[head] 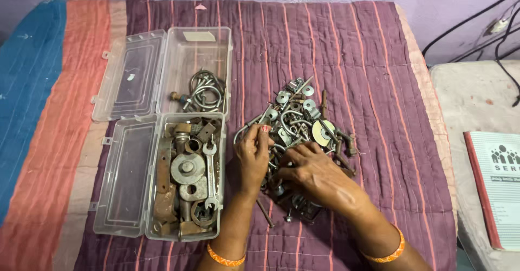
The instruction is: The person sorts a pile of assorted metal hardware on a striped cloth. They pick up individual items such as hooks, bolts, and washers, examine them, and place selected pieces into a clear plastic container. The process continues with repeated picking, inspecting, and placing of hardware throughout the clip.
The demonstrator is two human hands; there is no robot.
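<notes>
Left hand (252,151) pinches a curved bolt (242,131) from the metal pile (303,125); right hand (310,169) lies spread, fingers open, on it; lift slowly, untangling parts

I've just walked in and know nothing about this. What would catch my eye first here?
First, the heap of metal hardware in the middle of the purple striped cloth, with the left hand and right hand buried in it, the left pinching a bent rod. To their left lie two open clear boxes: the near box packed with rusty plates, washers and a spanner, the far box holding only a few U-bolts.
</notes>
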